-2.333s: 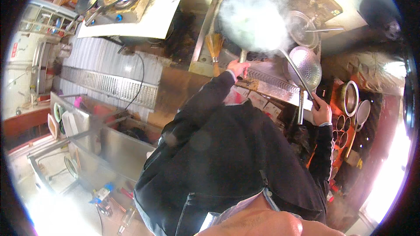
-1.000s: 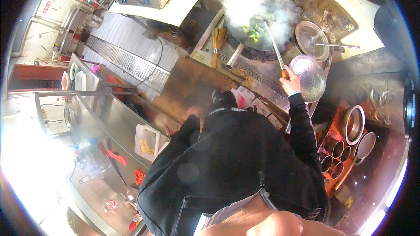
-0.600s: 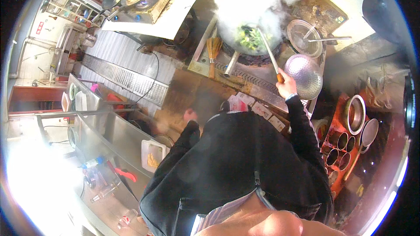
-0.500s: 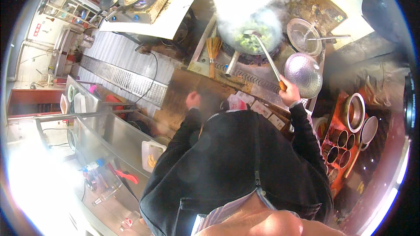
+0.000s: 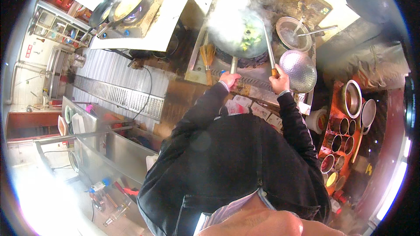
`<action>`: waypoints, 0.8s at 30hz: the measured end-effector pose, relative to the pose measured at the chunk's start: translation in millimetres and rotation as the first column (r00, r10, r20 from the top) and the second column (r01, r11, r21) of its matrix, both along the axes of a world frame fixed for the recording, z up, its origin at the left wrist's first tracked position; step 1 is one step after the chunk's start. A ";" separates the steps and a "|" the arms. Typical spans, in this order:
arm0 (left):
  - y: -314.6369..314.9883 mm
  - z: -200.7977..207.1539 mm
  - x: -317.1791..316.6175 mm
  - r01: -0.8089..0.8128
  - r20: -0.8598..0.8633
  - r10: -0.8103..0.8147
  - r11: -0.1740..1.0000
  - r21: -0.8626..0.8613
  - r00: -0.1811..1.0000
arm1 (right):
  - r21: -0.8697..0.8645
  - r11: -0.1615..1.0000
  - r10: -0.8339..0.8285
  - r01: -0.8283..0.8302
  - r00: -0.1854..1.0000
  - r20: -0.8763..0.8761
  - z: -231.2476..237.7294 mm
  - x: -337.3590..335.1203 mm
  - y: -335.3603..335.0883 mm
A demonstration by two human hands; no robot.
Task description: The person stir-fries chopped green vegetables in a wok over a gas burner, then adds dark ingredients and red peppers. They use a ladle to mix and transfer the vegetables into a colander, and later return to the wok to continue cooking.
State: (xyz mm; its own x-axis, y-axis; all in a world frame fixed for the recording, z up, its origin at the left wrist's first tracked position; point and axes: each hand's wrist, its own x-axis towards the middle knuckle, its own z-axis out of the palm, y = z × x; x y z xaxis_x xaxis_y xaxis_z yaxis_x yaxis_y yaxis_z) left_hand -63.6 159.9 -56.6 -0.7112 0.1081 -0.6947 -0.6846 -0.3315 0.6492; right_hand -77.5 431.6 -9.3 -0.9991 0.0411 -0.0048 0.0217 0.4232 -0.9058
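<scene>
My left hand [image 5: 229,80] is closed around the short handle of a wok [image 5: 253,53] on the stove. My right hand [image 5: 279,81] grips the wooden end of a long metal ladle [image 5: 268,46], whose shaft runs up along the wok's right side. Steam hides the ladle's head. Chopped green vegetables [image 5: 248,37] lie in the wok, and white steam covers its far left part. Just right of my right hand sits a round, dimpled metal strainer [image 5: 298,72].
A bamboo brush [image 5: 207,57] stands left of the wok. Beyond the strainer is a metal basin [image 5: 284,39] with utensils. Seasoning pots [image 5: 337,142] fill a red stand at right. Pans [image 5: 127,8] sit on a burner at far left; a steel counter [image 5: 113,148] is beside me.
My left hand has moved forward and right from beside my body and taken hold of the wok handle. The ladle has swung to the wok's right side, and the vegetables have shifted.
</scene>
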 end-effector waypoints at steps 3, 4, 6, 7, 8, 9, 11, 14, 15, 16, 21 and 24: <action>-1.2 17.9 5.5 -0.064 -0.072 0.074 0.988 0.137 0.995 | 0.006 1.000 0.001 -0.002 0.999 0.032 -0.3 -2.9 -0.1; -0.8 22.3 6.6 -0.053 -0.037 0.056 0.995 0.083 0.998 | 0.023 1.000 0.009 -0.012 0.992 0.127 1.0 -3.2 1.0; 1.1 28.5 8.6 -0.038 -0.026 0.039 0.998 0.050 0.999 | -0.156 0.986 0.085 -0.049 0.968 0.237 4.5 -1.2 0.5; 2.1 30.2 9.6 -0.029 0.028 0.029 1.000 -0.003 0.999 | -0.273 0.960 0.160 -0.070 0.933 0.322 7.3 1.3 -0.5; 3.2 31.3 9.0 -0.054 0.035 0.054 0.998 0.018 0.998 | -0.115 0.968 0.239 -0.221 0.956 0.171 11.3 4.6 0.2; 4.4 31.2 8.8 -0.078 0.004 0.078 0.995 0.061 0.997 | -0.068 0.951 0.307 -0.302 0.949 0.075 15.9 5.6 -0.2; 5.9 28.9 9.3 -0.097 -0.042 0.105 0.982 0.161 0.994 | -0.172 0.968 0.223 -0.183 0.942 0.251 26.4 23.8 7.1; 7.6 22.2 10.1 -0.063 -0.041 0.063 0.998 0.012 0.997 | -0.307 0.940 0.239 -0.145 0.925 0.295 34.5 32.4 8.0; 8.3 19.6 10.9 -0.031 -0.015 0.030 0.997 -0.068 0.999 | -0.429 0.896 0.281 -0.111 0.891 0.356 35.5 32.6 8.6; 8.5 17.0 9.7 -0.045 0.005 0.045 0.999 -0.032 0.999 | -0.429 0.898 0.274 -0.092 0.881 0.385 35.8 29.6 9.8; 9.1 8.9 8.2 -0.042 -0.029 0.043 0.998 0.044 0.999 | -0.044 0.982 0.188 -0.183 0.969 0.159 20.1 20.6 2.3; 8.1 11.9 8.6 -0.085 -0.052 0.083 0.996 -0.039 0.995 | -0.057 0.994 0.101 -0.094 0.985 0.138 14.5 29.1 -5.9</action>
